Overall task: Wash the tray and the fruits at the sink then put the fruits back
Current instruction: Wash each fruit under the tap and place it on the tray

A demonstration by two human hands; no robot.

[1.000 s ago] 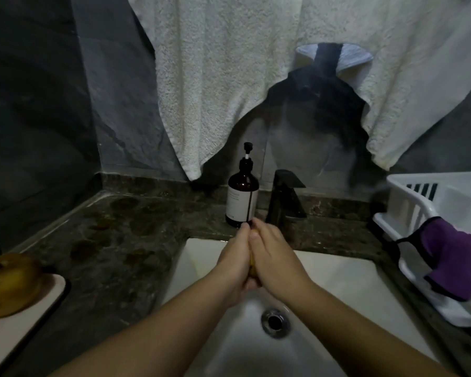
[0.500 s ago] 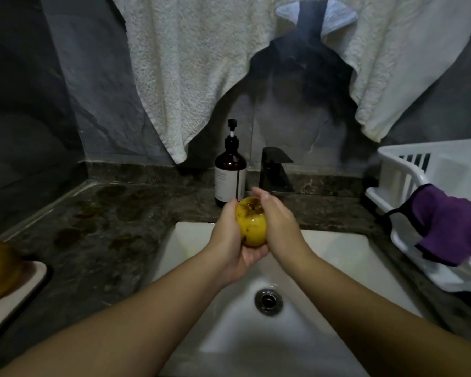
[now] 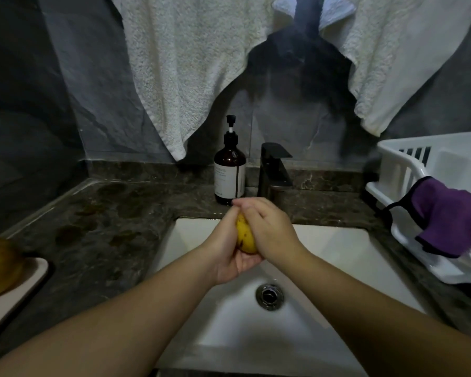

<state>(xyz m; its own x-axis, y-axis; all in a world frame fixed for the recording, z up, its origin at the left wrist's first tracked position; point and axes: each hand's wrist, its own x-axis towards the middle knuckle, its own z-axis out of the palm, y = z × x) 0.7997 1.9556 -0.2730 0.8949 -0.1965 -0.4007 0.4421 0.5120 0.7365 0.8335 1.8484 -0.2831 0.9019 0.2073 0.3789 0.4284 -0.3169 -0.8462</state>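
Scene: A person stands at a white sink (image 3: 337, 248) set in a dark stone counter, both forearms reaching over the basin.
Fruit in hand: A yellow fruit (image 3: 245, 236) with dark specks is held over the back half of the sink, just in front of the black faucet (image 3: 274, 170); its long axis stands nearly upright.
Left hand: The left hand (image 3: 229, 251) cups the fruit from below and from its left side, fingers curled round it.
Right hand: The right hand (image 3: 269, 227) closes over the top and right side, fingertips wrapped across the crown; the two hands meet around the fruit.
Water: No stream can be made out from the spout.
Tray: A pale tray (image 3: 14, 295) lies on the counter well left of the sink, with a second fruit (image 3: 0, 268) on it.
Also beside the sink: A brown pump bottle (image 3: 229, 170) stands left of the faucet; a white drying rack (image 3: 408, 170) with a purple cloth (image 3: 452, 216) sits to the right.
Key relation: The tray lies to the left of the hands, so the left hand, already under the fruit, appears better placed to carry it back.
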